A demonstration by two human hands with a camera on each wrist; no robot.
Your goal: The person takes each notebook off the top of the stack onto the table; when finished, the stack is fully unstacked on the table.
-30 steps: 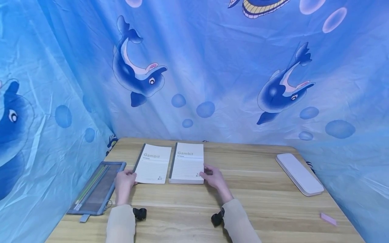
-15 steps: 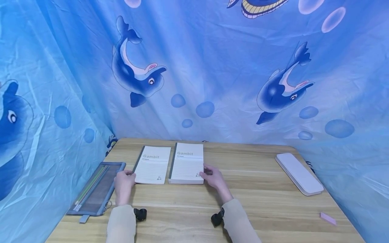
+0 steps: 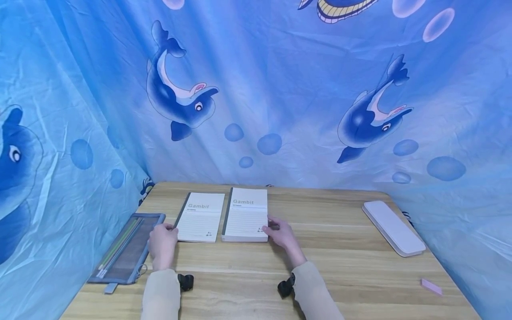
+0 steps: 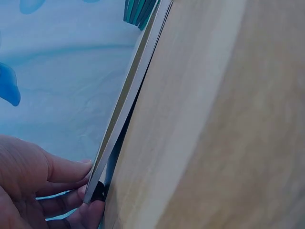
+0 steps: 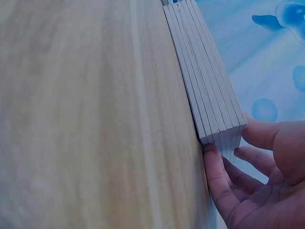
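The single notebook (image 3: 201, 218) has settled: its far edge sits lower than a second ago, while the stack (image 3: 246, 212) to its right stays put, and both hands keep their places. Left hand (image 3: 163, 244) is pinching the notebook's near left corner, thumb above, fingers below, and that corner rides just off the table (image 3: 232, 275). Right hand (image 3: 282, 233) grips the stack's near right corner, thumb on top, fingertips underneath. Look at the notebook now: thin, pale cover, dark spine down the left, "Gambit" across the upper part, ruled lines below, a narrow gap beside the stack.
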